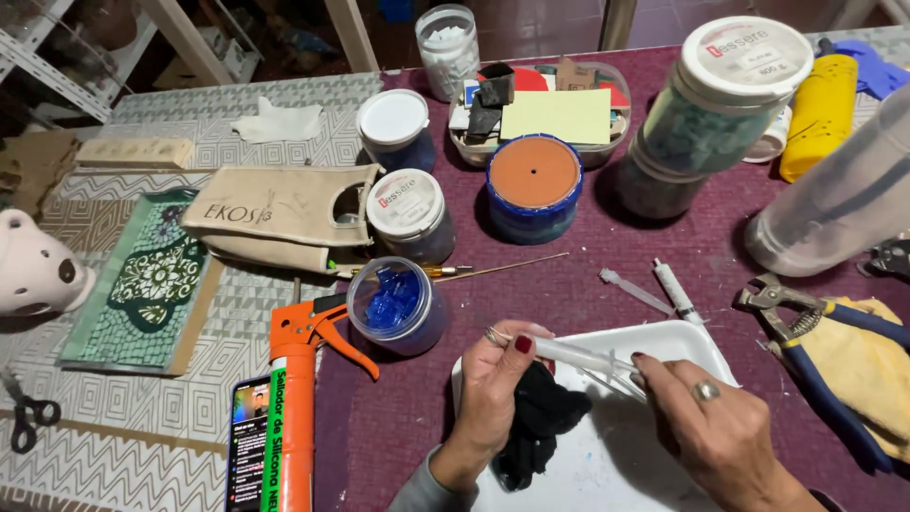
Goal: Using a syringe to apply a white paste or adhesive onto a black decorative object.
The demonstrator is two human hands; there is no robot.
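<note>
My left hand grips one end of a clear plastic syringe and also clutches a black cloth. My right hand pinches the syringe's other end, where thin clear parts stick out. Both hands hover over a white tray on the dark red table cover. An open jar of blue glass pieces stands just left of my left hand.
An orange caulking gun and a phone lie at lower left. Blue-handled pliers rest on a yellow cloth at right. More syringe parts lie behind the tray. Several lidded jars, a mosaic tray and scissors surround them.
</note>
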